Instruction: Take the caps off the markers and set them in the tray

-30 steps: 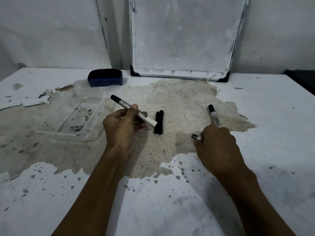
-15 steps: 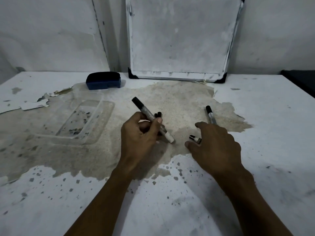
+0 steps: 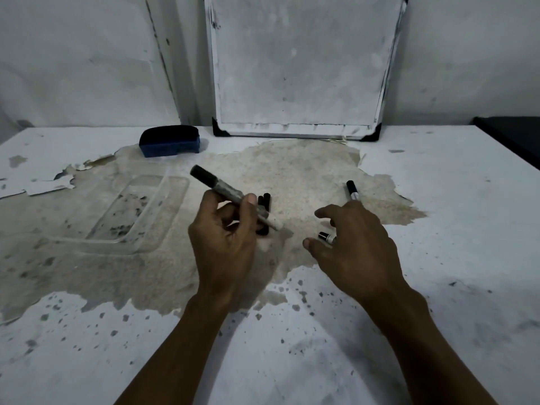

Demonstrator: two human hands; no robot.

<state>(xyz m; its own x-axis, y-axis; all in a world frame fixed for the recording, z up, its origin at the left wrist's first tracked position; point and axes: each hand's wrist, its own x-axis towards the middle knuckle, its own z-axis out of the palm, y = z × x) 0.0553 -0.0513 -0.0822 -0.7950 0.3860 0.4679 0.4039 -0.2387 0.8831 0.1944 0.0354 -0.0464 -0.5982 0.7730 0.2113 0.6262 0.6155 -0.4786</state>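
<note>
Markers are lying about our worn table [image 3: 438, 287]. We are gripping one marker [image 3: 230, 196] in our left hand [image 3: 225, 247], thumb and fingers curled round its barrel, its black cap pointing toward ten o'clock and its pale end toward four o'clock, lifted off the table. Just behind that hand, two black caps [image 3: 264, 201] are lying side by side. Our right hand [image 3: 356, 247] is hovering with fingers spread and loosely bent, holding nothing, over a second marker [image 3: 326, 237] at its nine o'clock edge. A third marker [image 3: 352, 190] is lying at twelve o'clock from that hand. A clear tray [image 3: 163, 223] is sitting at nine o'clock, an eraser [image 3: 169, 141] at eleven, a whiteboard [image 3: 298, 59] leaning at twelve.
</note>
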